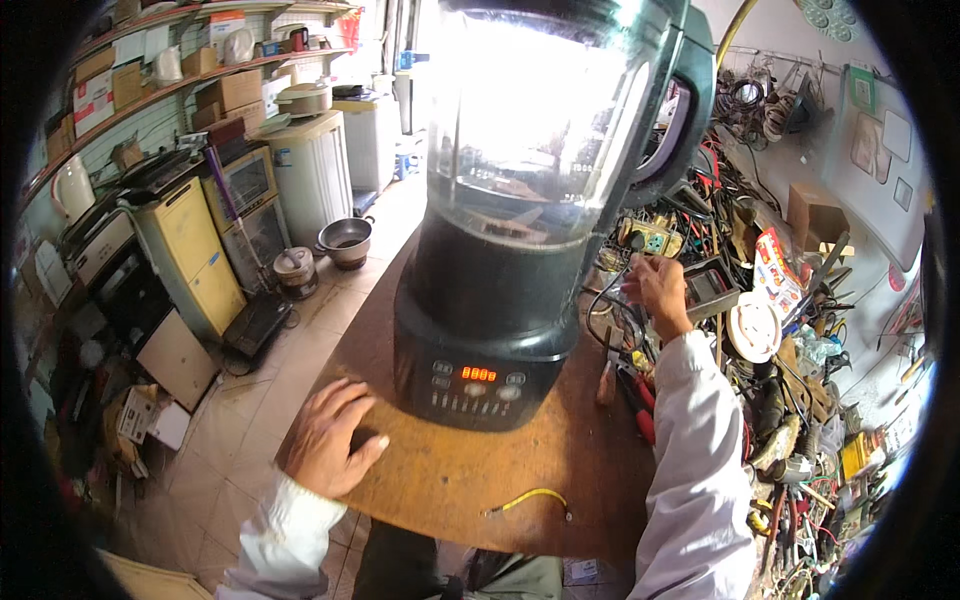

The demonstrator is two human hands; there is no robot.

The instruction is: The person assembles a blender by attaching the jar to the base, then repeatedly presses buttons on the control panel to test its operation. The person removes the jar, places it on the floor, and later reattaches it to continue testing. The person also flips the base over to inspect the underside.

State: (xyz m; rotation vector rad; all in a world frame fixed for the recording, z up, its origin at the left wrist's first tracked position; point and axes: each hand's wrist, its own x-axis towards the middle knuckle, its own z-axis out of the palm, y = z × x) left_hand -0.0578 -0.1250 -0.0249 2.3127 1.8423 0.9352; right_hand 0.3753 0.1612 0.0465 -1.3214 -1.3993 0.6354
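Observation:
A black blender (480,300) with a clear jug (515,140) and lit red display stands on a wooden bench (400,470). Beside its base on the left, my left hand (335,430) rests on the bench with fingers apart and empty. To the blender's right, my right hand (655,290) is raised with fingers curled together beside a power socket (656,237) and black cord (592,315); what they hold is unclear. A short yellow wire (540,494) lies near the front edge; red-handled pliers (643,410) and a wooden-handled tool (605,390) lie at the right.
A dense heap of tools and cables (780,430) runs along the right, with a round white object (755,322) among it. On the left, appliances (185,260) stand below loaded shelves (215,75); a metal pot (345,238) and rice cooker (295,270) sit on the tiled floor (250,420).

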